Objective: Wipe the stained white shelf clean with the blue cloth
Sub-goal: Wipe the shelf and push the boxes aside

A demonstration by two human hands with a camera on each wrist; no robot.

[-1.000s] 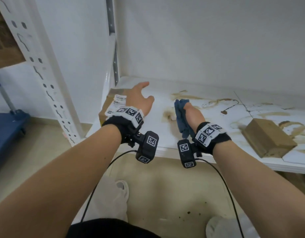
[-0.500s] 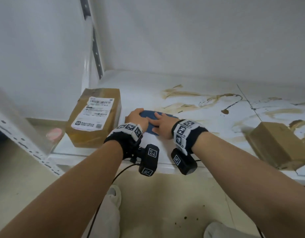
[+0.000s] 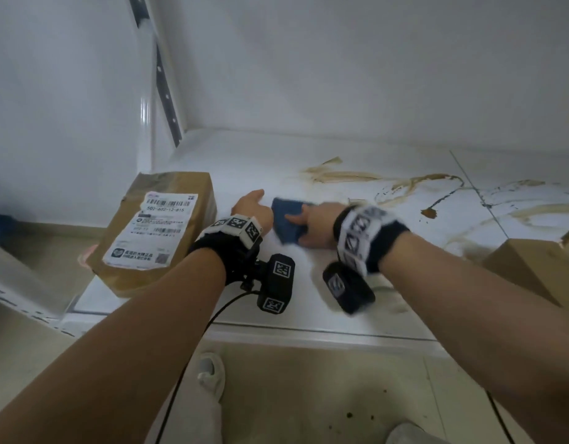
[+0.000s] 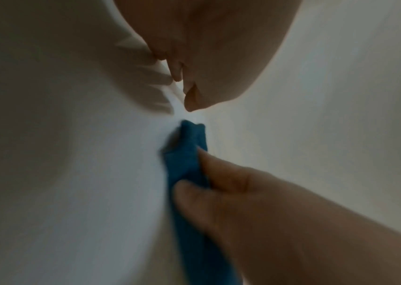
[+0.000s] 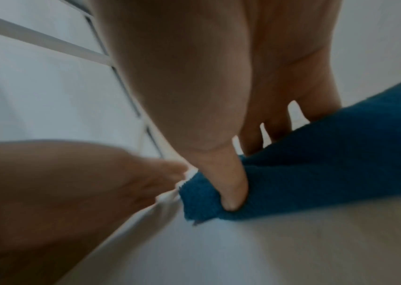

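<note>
The white shelf [image 3: 244, 161] carries brown streaks and stains [image 3: 340, 176] across its middle and right. The blue cloth [image 3: 288, 219] lies on the shelf near the front, left of the stains. My right hand [image 3: 318, 219] rests on the cloth's right side. In the wrist views its thumb [image 5: 231, 192] and fingers pinch a fold of the cloth [image 4: 184, 160] [image 5: 328, 164]. My left hand [image 3: 252, 208] lies open on the bare shelf just left of the cloth. Its fingertips [image 4: 189, 104] are a little short of the cloth's edge.
A brown parcel with a white shipping label [image 3: 158, 232] sits on the shelf's left end, close to my left wrist. A second brown box [image 3: 529, 267] stands at the right. The perforated upright [image 3: 163, 75] rises at the back left. The shelf's front edge [image 3: 308, 334] overhangs the floor.
A second ago my right hand held the cloth bunched up while my left hand hovered open. Both hands then flattened the cloth onto the shelf. Now the left hand has come off it.
</note>
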